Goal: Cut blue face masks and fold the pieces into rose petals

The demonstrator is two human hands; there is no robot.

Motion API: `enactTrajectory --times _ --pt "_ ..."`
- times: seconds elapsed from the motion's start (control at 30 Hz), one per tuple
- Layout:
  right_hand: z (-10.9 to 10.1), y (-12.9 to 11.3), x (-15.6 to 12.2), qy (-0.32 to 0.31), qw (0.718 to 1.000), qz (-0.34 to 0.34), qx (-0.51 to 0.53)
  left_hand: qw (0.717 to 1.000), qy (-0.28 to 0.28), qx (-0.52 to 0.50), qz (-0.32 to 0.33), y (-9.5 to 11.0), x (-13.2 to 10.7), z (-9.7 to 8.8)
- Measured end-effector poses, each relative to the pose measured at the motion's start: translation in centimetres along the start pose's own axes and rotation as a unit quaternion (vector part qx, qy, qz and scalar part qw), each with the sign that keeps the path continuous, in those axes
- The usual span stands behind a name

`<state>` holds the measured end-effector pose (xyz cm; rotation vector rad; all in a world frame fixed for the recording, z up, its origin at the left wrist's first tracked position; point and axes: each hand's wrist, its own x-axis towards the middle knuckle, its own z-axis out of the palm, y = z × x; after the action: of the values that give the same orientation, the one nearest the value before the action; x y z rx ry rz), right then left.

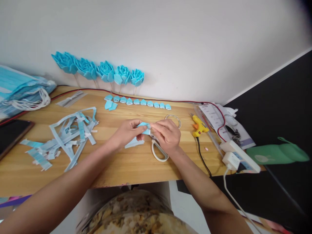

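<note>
My left hand (128,131) and my right hand (167,135) meet over the middle of the wooden table (122,165). Both pinch a small light-blue piece of mask fabric (145,127) between thumb and fingers, folding it. Under my right hand lie white-handled scissors (158,152). A flat blue fabric scrap (134,143) rests just below my left hand. A row of several folded blue petals (140,102) lies beyond the hands near the wall.
Blue fabric roses (97,70) on sticks lean against the wall. Cut mask strips (65,136) pile at left, a stack of masks (19,89) far left, a dark phone (11,133). At right: yellow glue gun (198,126), tape roll (174,118), power strip (240,156), green object (278,154).
</note>
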<state>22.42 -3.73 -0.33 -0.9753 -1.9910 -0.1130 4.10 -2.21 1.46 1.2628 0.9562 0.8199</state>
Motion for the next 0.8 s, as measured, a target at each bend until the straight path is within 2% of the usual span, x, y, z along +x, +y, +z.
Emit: enactTrajectory --times 0.4,0.8 --pt "0.08 -0.07 0.15 0.046 0.997 -0.056 -0.003 0.999 -0.003 0.033 -0.008 0.07 -0.06 -0.14" --pt "0.46 -0.16 0.32 0.028 0.998 -0.063 0.005 0.999 -0.003 0.038 0.008 0.03 0.06 -0.21"
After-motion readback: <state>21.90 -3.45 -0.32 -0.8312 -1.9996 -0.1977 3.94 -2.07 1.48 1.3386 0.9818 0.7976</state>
